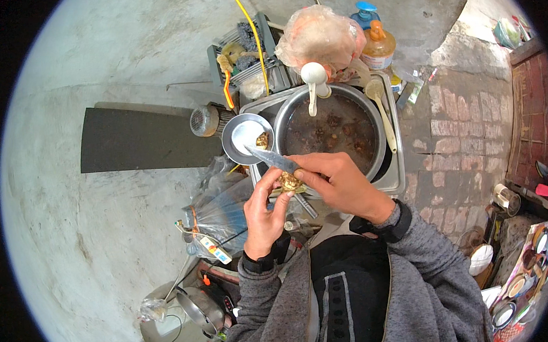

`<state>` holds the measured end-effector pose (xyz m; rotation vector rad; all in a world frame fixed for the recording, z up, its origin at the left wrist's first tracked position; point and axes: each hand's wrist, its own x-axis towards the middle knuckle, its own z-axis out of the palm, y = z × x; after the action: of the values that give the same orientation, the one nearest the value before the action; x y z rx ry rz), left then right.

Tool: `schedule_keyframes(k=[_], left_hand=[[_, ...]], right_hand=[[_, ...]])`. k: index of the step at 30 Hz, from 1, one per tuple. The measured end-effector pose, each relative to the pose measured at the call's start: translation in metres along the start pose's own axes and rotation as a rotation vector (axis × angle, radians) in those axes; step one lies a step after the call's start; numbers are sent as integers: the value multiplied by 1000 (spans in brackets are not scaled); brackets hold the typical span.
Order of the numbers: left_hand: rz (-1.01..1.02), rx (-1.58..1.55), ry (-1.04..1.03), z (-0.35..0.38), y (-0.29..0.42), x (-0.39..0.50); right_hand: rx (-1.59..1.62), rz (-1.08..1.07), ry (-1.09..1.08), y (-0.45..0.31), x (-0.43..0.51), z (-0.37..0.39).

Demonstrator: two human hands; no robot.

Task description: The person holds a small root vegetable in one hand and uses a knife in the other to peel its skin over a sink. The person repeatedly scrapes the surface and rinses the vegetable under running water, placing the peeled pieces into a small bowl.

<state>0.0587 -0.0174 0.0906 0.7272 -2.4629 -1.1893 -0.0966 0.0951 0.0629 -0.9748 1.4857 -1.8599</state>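
My left hand pinches a knobbly yellow-brown tuber between thumb and fingertips. In my right hand is a knife, its grey blade pointing up and left, close against the tuber. Just beyond the blade, a small metal bowl holds another brownish piece, partly covered by the knife tip. A large round metal basin sits in the sink and contains murky brown water with several dark lumps in it. My fingers hide the knife handle.
A white faucet overhangs the basin. A pale long-handled ladle lies on the right rim of the steel sink. Behind stand a dish rack, a bunched plastic bag and an orange-capped jug. A power strip hangs lower left.
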Motion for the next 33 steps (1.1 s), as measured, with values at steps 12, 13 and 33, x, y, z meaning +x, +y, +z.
schedule_keyframes(k=[12,13,33], left_hand=[[7,-263,-2,6,3,-7],[-9,-306,1,6,3,-8],[-163,-678,55,19,4,-11]], right_hand=[[183,296,-62,-2,-4,-11],[246,364,-89,-4,-5,-13],[43,180,-22,-6,-17,2]])
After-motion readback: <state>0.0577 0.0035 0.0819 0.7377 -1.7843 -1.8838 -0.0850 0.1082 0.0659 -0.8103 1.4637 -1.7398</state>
